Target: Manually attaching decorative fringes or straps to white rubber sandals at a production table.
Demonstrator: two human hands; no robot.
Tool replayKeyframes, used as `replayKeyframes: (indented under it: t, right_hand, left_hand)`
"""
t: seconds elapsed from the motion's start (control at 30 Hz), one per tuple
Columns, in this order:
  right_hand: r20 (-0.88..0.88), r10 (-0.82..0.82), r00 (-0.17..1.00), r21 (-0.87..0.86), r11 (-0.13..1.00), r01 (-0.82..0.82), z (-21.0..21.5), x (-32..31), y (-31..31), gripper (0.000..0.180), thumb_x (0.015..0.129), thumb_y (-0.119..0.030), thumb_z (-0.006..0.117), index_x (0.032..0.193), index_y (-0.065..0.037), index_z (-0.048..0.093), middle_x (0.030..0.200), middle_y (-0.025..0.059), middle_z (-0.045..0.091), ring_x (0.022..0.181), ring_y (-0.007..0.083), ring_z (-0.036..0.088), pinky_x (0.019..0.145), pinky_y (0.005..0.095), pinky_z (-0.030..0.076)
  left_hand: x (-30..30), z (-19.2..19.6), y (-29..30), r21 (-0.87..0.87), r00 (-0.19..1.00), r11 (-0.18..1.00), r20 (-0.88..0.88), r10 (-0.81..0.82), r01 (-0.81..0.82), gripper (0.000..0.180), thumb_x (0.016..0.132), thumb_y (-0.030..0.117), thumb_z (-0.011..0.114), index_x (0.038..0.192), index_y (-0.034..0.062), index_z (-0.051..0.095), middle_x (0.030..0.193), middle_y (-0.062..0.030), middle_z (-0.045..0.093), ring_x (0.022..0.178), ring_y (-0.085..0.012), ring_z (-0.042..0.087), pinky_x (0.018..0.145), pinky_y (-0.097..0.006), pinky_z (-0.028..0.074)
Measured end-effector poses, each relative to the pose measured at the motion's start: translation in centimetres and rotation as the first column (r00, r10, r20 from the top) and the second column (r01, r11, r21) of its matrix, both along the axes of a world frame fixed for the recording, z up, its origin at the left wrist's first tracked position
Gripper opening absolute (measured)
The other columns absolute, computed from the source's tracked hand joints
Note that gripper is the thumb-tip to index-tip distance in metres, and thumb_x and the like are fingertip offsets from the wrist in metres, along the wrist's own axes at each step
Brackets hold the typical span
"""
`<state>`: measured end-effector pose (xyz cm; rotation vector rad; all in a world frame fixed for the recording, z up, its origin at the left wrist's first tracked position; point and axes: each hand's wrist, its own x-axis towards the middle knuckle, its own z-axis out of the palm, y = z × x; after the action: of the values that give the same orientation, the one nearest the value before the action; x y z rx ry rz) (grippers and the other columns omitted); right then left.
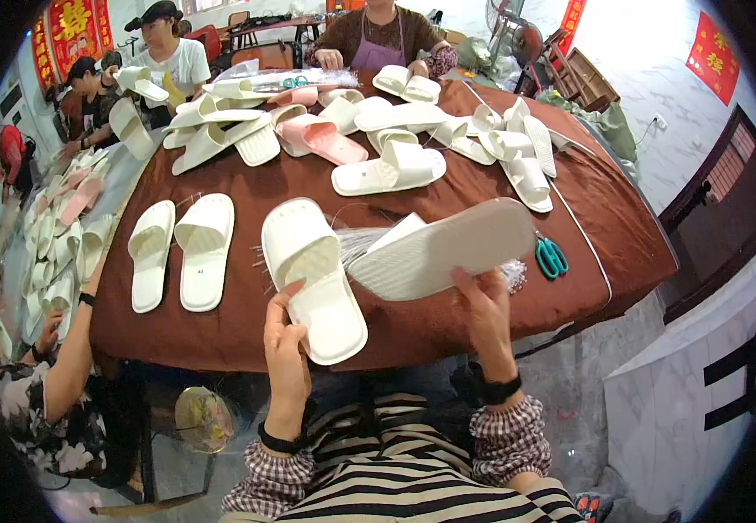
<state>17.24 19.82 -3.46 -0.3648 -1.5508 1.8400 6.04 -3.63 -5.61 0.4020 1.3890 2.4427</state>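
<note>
We have one cream slipper in each hand at the near edge of the table [221, 331], which is covered with a brown cloth. Our left hand [284, 344] is curled around the heel end of an upright slipper [313, 275], thumb against its side, so the strap faces up and its toe points away from us. Our right hand [485, 314] grips the second slipper [443, 248] by its long edge and holds it turned over, the ribbed sole facing us, just to the right of the first and slightly above the cloth. Both forearms come up from the lower edge in checked cuffs with dark wristbands, elbows tucked near a striped top.

As for progress, we judge the work to be in mid course: this pair is in hand and not set down. A little farther out a finished-looking pair [182, 248] lies side by side to the left, and green scissors [551, 255] rest on the cloth to the right, beside a bundle of clear thin strands [356, 240]. Beyond that, a heap of loose slippers [413, 131], mostly cream with a pink one [321, 139] among them, covers the far half of the table, so much appears left. Other people sit around the far and left sides.
</note>
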Motion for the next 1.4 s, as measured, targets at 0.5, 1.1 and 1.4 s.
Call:
replayKeyframes:
  t: [0.5,1.1,1.4]
  right_hand:
    - [-0.158,-0.304,0.939,0.852,0.439,0.286,-1.7,4.6,-0.9,0.035,0.074,-0.002,0.071,0.109,-0.003,0.07,0.118,0.0151,0.066,0.106,0.0264,0.066,0.088,0.0335,0.054]
    - [-0.224,-0.306,0.925,-0.029,0.951,0.307,-2.2,8.1,-0.3,0.027,0.099,-0.014,0.056,0.123,-0.002,0.055,0.109,0.0052,0.063,0.09,0.0117,0.061,0.077,0.0249,0.05]
    - [-0.289,0.027,0.957,-0.684,0.693,-0.226,-1.7,8.5,-0.8,0.047,0.102,-0.032,0.049,0.13,0.005,0.052,0.12,0.0161,0.065,0.102,0.0248,0.067,0.093,0.0387,0.055]
  left_hand:
    - [1.6,0.3,1.6,-0.203,0.977,0.979,-0.212,-0.022,-0.022,0.048,0.087,-0.004,0.04,0.134,-0.002,0.049,0.132,-0.0108,0.052,0.117,-0.0159,0.05,0.104,-0.027,0.035]
    - [2.4,1.0,1.0,-0.277,0.731,0.852,-0.662,0.166,-0.445,0.04,0.096,-0.001,0.041,0.133,-0.0007,0.056,0.134,-0.0167,0.053,0.124,-0.0296,0.051,0.106,-0.034,0.035]
    - [2.9,0.8,1.3,-0.232,0.917,0.941,-0.371,0.149,-0.247,0.035,0.1,0.005,0.044,0.133,-0.0014,0.054,0.134,-0.0131,0.055,0.123,-0.0221,0.051,0.105,-0.031,0.036]
